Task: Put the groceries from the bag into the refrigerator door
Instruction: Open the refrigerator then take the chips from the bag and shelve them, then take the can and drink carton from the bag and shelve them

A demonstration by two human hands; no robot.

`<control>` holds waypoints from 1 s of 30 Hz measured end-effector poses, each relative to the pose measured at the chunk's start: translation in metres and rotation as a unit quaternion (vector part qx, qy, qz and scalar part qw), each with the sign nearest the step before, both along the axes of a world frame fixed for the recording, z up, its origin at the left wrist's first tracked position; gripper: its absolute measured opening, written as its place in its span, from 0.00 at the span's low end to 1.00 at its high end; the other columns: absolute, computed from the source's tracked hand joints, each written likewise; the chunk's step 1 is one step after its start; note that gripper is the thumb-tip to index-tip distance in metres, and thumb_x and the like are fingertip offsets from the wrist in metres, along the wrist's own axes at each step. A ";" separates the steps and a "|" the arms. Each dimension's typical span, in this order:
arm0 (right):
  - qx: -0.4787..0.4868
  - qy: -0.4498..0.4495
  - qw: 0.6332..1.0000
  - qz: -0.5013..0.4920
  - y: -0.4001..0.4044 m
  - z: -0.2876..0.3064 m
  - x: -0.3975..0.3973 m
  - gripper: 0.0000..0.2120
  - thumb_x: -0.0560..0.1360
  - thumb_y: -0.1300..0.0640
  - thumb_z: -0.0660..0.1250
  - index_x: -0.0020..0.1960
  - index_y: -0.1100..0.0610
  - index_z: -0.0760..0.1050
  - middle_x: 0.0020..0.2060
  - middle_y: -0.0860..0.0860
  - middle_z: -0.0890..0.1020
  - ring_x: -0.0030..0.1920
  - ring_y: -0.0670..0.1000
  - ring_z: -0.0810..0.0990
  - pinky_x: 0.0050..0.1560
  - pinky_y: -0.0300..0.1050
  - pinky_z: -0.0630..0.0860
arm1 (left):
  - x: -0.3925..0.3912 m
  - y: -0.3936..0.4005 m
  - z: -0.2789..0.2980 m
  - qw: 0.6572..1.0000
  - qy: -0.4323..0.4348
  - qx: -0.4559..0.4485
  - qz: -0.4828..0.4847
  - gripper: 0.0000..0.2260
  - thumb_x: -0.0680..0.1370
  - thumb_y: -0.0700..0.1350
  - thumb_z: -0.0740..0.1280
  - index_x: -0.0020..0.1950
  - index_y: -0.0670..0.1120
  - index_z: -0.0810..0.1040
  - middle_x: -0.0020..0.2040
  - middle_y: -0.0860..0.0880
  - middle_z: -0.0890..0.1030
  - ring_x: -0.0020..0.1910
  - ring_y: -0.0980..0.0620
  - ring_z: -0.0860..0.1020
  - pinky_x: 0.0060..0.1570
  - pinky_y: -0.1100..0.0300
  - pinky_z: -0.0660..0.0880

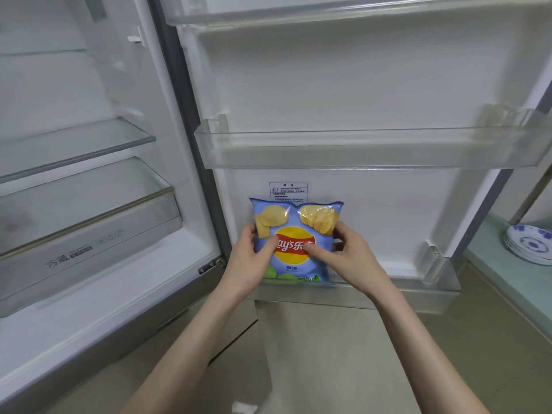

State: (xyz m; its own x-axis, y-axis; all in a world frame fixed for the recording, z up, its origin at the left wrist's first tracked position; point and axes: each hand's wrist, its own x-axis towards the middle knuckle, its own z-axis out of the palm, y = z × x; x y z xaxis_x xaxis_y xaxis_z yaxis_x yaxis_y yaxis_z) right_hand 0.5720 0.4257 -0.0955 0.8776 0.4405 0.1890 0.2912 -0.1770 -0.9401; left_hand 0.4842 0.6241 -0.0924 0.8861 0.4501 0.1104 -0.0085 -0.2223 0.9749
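Left hand: I see my left hand (251, 258) at 6 o'clock, just left of centre, gripping the left edge of the chip bag (294, 243), thumb across the front by the red logo, fingers curled behind.
Right hand: my right hand (343, 252) grips the bag's right edge, thumb pressed on the front near the logo, fingers wrapped round the side.
Chip bag: blue, upright, label facing me; its bottom edge sits inside the bottom bin (418, 291) of the fridge door (358, 85), toward the bin's left end. Top of the bag leans near the door liner.
Bottom bin: clear plastic, along the door's foot from 6 to 4 o'clock; right of the bag I see nothing in it.
Sticker: a warning sticker (288, 191) on the liner just above the bag, partly covered by the bag's top edge.
Middle bin: a clear middle bin (358, 147) across the centre toward 3 o'clock.
Top bin: a top bin (328, 13) at 12 o'clock, only its lower edge in view.
Fridge interior: at 9 o'clock, a glass shelf (77, 150) above a crisper drawer (89, 234).
Plates: at 3 o'clock, blue-and-white plates (528, 243) stacked on a green counter (507, 282).
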 end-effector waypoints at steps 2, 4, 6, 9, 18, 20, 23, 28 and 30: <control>-0.028 -0.008 1.000 0.006 0.003 -0.003 0.003 0.24 0.73 0.47 0.80 0.67 0.46 0.78 0.55 0.41 0.86 0.52 0.40 0.85 0.50 0.33 0.80 | 0.001 0.002 -0.004 1.000 0.000 0.003 0.015 0.11 0.81 0.50 0.71 0.62 0.58 0.73 0.62 0.54 0.82 0.62 0.55 0.82 0.66 0.45 0.79; -0.047 -0.011 0.999 0.008 0.006 -0.005 0.008 0.26 0.73 0.46 0.79 0.68 0.46 0.76 0.57 0.41 0.85 0.53 0.41 0.84 0.52 0.34 0.80 | 0.002 0.005 -0.007 0.999 0.004 0.031 0.033 0.15 0.80 0.50 0.71 0.64 0.60 0.71 0.62 0.54 0.82 0.62 0.54 0.82 0.64 0.45 0.80; -0.060 -0.010 0.998 0.006 0.009 -0.006 0.011 0.26 0.73 0.46 0.79 0.68 0.47 0.75 0.58 0.42 0.85 0.55 0.42 0.84 0.54 0.38 0.81 | 0.002 0.006 -0.006 0.997 0.012 0.055 0.048 0.16 0.81 0.49 0.71 0.65 0.60 0.70 0.60 0.56 0.82 0.59 0.54 0.83 0.61 0.46 0.81; -0.068 -0.010 0.998 -0.001 0.010 -0.005 0.010 0.27 0.73 0.45 0.79 0.69 0.48 0.75 0.58 0.43 0.84 0.55 0.41 0.83 0.50 0.30 0.78 | 0.000 0.006 -0.003 0.996 0.027 0.066 0.062 0.15 0.81 0.49 0.71 0.65 0.56 0.72 0.57 0.59 0.81 0.54 0.57 0.83 0.58 0.46 0.82; -0.088 -0.044 0.988 -0.123 -0.006 0.008 -0.020 0.31 0.76 0.41 0.75 0.74 0.50 0.70 0.64 0.47 0.82 0.59 0.50 0.83 0.58 0.50 0.81 | -0.019 0.010 0.011 0.971 0.052 0.206 0.106 0.19 0.81 0.51 0.67 0.71 0.49 0.71 0.61 0.52 0.81 0.58 0.50 0.81 0.58 0.48 0.79; -0.101 -0.084 0.976 -0.173 -0.010 0.009 -0.037 0.32 0.77 0.40 0.71 0.76 0.49 0.68 0.66 0.47 0.80 0.62 0.50 0.81 0.60 0.52 0.79 | -0.029 0.011 0.012 0.961 0.038 0.256 0.102 0.19 0.81 0.50 0.67 0.71 0.49 0.71 0.64 0.52 0.81 0.61 0.50 0.80 0.57 0.51 0.77; -0.137 -0.134 0.959 -0.210 -0.013 0.013 -0.070 0.30 0.80 0.41 0.68 0.78 0.48 0.66 0.69 0.45 0.78 0.67 0.48 0.78 0.60 0.47 0.75 | -0.043 0.013 0.012 0.942 -0.003 0.326 0.079 0.18 0.82 0.50 0.68 0.70 0.48 0.73 0.64 0.51 0.80 0.62 0.48 0.77 0.55 0.54 0.74; -0.242 -0.185 0.923 -0.234 -0.017 0.021 -0.119 0.31 0.81 0.40 0.64 0.80 0.51 0.65 0.75 0.46 0.74 0.74 0.49 0.72 0.64 0.43 0.70 | -0.059 0.013 0.011 0.915 -0.093 0.390 0.040 0.18 0.81 0.52 0.65 0.69 0.46 0.76 0.61 0.48 0.80 0.61 0.44 0.76 0.59 0.48 0.76; -0.294 -0.241 0.887 -0.260 -0.021 0.020 -0.136 0.30 0.83 0.39 0.61 0.79 0.54 0.67 0.74 0.50 0.75 0.74 0.53 0.72 0.69 0.47 0.71 | -0.066 0.009 0.011 0.906 -0.130 0.401 0.024 0.19 0.80 0.51 0.66 0.68 0.45 0.76 0.62 0.48 0.80 0.62 0.44 0.76 0.61 0.48 0.75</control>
State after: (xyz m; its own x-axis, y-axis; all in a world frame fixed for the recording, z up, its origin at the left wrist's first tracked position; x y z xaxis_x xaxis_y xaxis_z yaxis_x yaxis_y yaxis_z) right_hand 0.4360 0.4045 -0.0757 0.8713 0.1454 0.4687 0.3684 -0.8247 -0.4291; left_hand 0.4183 0.6333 -0.0810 0.7647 0.1689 0.6219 -0.1876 -0.8649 0.4655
